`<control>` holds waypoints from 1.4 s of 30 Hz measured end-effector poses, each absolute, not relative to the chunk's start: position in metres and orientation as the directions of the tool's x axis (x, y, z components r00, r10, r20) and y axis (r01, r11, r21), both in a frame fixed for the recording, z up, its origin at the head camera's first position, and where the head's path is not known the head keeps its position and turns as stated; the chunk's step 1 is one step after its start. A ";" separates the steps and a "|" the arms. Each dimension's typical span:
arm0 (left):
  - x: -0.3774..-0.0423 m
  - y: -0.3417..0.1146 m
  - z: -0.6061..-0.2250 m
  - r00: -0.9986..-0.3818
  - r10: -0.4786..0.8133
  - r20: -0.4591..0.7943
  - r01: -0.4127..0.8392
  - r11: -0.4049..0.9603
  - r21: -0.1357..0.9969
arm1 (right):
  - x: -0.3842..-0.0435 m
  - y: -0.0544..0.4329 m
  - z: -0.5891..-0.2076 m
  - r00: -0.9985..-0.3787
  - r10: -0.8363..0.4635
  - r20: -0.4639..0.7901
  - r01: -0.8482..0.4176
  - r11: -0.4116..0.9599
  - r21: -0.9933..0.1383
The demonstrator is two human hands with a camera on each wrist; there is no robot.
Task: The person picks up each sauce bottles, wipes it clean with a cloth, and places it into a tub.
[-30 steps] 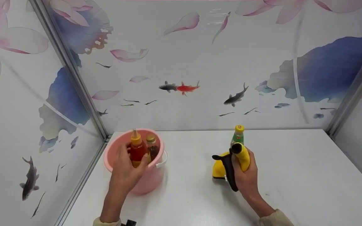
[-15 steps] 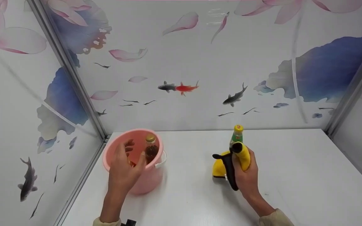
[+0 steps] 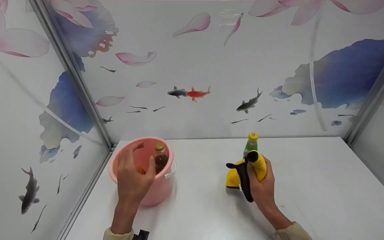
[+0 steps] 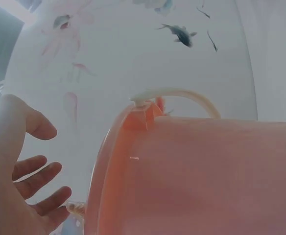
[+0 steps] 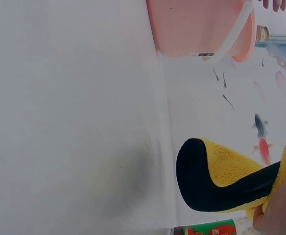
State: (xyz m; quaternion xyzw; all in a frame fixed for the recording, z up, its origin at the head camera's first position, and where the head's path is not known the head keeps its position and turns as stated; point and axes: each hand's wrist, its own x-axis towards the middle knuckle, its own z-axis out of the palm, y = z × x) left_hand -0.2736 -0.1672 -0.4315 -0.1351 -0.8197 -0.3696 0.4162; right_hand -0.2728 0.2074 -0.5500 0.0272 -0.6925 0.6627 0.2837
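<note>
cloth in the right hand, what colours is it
The cloth is yellow and black, clearest in the right wrist view.

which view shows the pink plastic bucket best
The head view: the pink plastic bucket shows its round opening, outer wall and curved white handle, though the left hand covers part. The left wrist view crops it to rim, wall and handle; the right wrist view crops it at the picture's top.

The yellow, black-edged cloth [image 3: 243, 176] is bunched, right of an upright pink bucket [image 3: 158, 190] holding a bottle [image 3: 161, 160].
</note>
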 end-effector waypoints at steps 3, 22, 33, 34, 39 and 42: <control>-0.276 -0.157 -0.429 -0.574 -0.063 0.816 0.561 0.696 0.448 | -0.273 0.211 -0.549 -0.833 0.349 0.430 -0.416 0.117 -0.902; -0.303 -0.011 -0.492 -0.624 0.348 0.699 0.755 0.498 0.426 | -0.265 0.244 -0.550 -0.814 0.408 0.414 -0.364 0.198 -0.910; -0.328 0.041 -0.539 -0.736 0.380 0.560 0.674 0.490 0.553 | -0.262 0.250 -0.551 -0.804 0.424 0.417 -0.336 0.254 -0.907; -0.330 0.044 -0.543 -0.750 0.374 0.545 0.658 0.495 0.567 | -0.262 0.251 -0.551 -0.806 0.424 0.412 -0.333 0.250 -0.909; -0.340 0.061 -0.552 -0.814 0.326 0.480 0.579 0.514 0.633 | -0.261 0.251 -0.551 -0.821 0.433 0.372 -0.293 0.240 -0.926; -0.346 0.073 -0.553 -0.844 0.289 0.452 0.535 0.521 0.665 | -0.262 0.252 -0.550 -0.826 0.442 0.348 -0.266 0.238 -0.934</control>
